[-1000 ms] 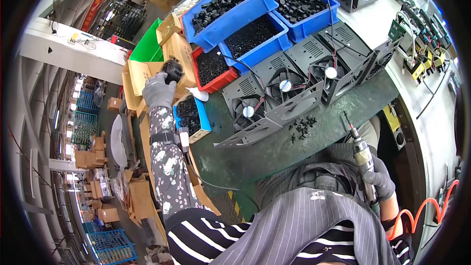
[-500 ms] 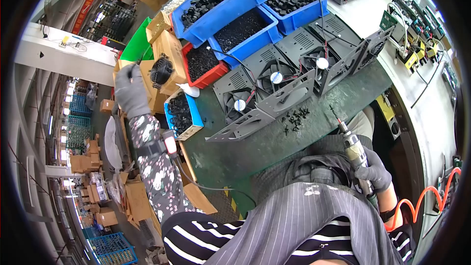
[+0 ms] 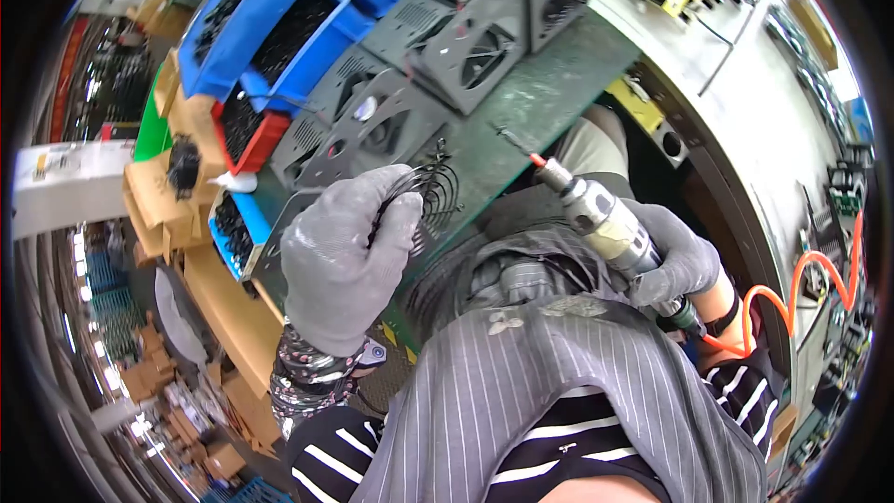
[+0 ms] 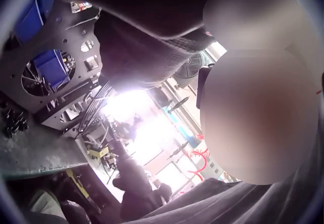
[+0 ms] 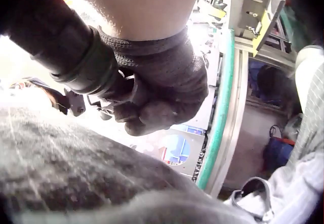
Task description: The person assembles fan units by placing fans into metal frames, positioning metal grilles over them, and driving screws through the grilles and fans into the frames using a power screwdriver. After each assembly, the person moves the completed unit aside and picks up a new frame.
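Note:
In the head view my gloved left hand [image 3: 349, 256] pinches several black wire fan guards [image 3: 438, 194] between thumb and fingers, above the near edge of the green bench mat [image 3: 521, 121]. The same wire guards [image 4: 95, 108] show edge-on below the glove in the left wrist view. My gloved right hand [image 3: 678, 256] grips a power screwdriver [image 3: 605, 222], its bit aimed up and left toward the mat. From behind, the right wrist view shows that hand [image 5: 164, 89] wrapped round the dark tool body [image 5: 76, 57]. Grey metal fan brackets [image 3: 382, 126] stand in a row beyond the left hand.
Blue bins [image 3: 219, 51] of black parts and a red bin [image 3: 265, 142] line the far left. A cardboard box [image 3: 158, 196] beside them holds more wire guards [image 3: 183, 168]. An orange coiled hose [image 3: 792, 303] trails from the screwdriver at right, beside a white table [image 3: 717, 121].
My left hand has come from the cardboard box at left toward my body, holding the wire guards. The head view has shifted right; the screwdriver stays in my right hand.

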Action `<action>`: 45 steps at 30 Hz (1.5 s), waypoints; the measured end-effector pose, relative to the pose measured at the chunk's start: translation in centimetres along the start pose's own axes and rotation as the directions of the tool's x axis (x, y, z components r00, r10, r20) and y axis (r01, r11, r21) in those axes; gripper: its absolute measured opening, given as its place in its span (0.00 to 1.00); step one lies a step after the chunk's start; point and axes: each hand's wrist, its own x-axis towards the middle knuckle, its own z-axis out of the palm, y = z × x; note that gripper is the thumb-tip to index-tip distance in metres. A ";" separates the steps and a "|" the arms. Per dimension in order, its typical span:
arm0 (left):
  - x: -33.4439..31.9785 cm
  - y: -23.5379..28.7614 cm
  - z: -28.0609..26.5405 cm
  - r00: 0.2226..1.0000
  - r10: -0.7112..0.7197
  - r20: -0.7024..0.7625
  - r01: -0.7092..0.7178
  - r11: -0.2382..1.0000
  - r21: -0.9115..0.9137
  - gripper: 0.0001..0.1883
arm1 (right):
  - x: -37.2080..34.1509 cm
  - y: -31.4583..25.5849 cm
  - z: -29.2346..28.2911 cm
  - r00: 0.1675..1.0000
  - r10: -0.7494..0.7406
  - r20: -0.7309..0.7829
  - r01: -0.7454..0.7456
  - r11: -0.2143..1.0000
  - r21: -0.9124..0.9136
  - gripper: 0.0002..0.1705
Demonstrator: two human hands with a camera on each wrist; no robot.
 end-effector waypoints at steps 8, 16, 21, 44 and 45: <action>2.5 0.6 3.3 0.968 0.250 0.011 -0.242 0.924 0.295 0.08 | -0.2 0.7 -1.4 0.998 -0.056 0.031 0.059 0.991 -0.122 0.53; 3.9 0.8 4.0 0.915 0.369 0.162 -0.402 0.855 0.328 0.10 | 0.4 0.3 -1.8 1.000 0.008 0.023 -0.009 0.999 0.049 0.51; 5.4 0.3 5.8 0.897 0.367 0.245 -0.441 0.755 0.484 0.20 | 1.2 -1.0 -3.4 0.991 -0.053 -0.124 0.059 0.997 0.051 0.53; 8.5 4.5 2.8 0.834 0.281 0.475 -0.525 0.667 0.528 0.22 | 4.0 -5.4 -6.1 0.976 -0.023 -0.217 0.005 0.997 -0.083 0.56; 8.7 5.7 1.0 0.826 0.251 0.504 -0.495 0.752 0.436 0.21 | 4.2 -5.3 -6.2 0.980 -0.007 -0.197 -0.007 0.997 -0.074 0.55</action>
